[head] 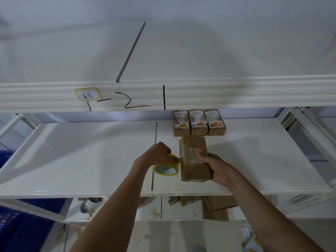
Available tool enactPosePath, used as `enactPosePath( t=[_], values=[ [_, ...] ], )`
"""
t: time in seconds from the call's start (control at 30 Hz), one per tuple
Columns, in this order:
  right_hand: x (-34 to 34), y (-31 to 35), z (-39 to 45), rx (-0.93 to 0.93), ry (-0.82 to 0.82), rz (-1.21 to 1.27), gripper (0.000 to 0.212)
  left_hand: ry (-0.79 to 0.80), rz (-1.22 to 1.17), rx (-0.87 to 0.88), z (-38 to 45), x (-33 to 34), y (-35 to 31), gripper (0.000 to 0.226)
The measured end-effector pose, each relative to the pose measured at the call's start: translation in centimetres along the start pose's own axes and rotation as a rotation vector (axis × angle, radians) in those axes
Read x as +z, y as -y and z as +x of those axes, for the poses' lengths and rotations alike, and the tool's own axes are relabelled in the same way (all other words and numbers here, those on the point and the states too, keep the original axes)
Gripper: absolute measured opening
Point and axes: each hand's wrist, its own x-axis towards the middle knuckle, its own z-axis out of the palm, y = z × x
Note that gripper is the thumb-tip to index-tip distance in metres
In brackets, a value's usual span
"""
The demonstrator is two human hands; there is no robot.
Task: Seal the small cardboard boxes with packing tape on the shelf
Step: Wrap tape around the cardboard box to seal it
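Midway on the white shelf (pixel 91 151), left hand (pixel 160 153) clamps the yellow tape roll (pixel 165 169) against the cardboard box (pixel 195 160), right hand (pixel 216 167) curled round its near-right edge; box looks light, stiff, tape-slick, so best held by the edges.

Handwritten "1-2" and a vertical stroke on the shelf beam (pixel 200 95); box labels (pixel 198 118) illegible

Left hand (pixel 157 153) curled; right hand (pixel 217 168) clasping (both outstretched)
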Motion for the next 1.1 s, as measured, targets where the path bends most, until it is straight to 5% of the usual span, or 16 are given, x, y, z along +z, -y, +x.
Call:
enactPosePath(
  t=[0.1,0.4,0.7,1.1],
  values=[
    [0.1,-0.2,0.4,0.011,-0.036,-0.051,0.042,-0.02,0.069,-0.019,0.0,0.3,0.0,0.054],
    [2.0,-0.9,1.8,0.056,-0.218,-0.478,0.105,-0.102,0.19,0.031,0.2,0.1,-1.4,0.06],
    [0.4,-0.1,2.0,0.047,-0.227,-0.464,0.061,0.006,-0.156,-0.007,0.0,0.9,-0.3,0.042],
    [-1.3,0.4,1.8,-0.005,-0.22,-0.439,0.06,0.025,-0.235,0.041,-0.1,0.3,0.0,0.032]
  ],
)
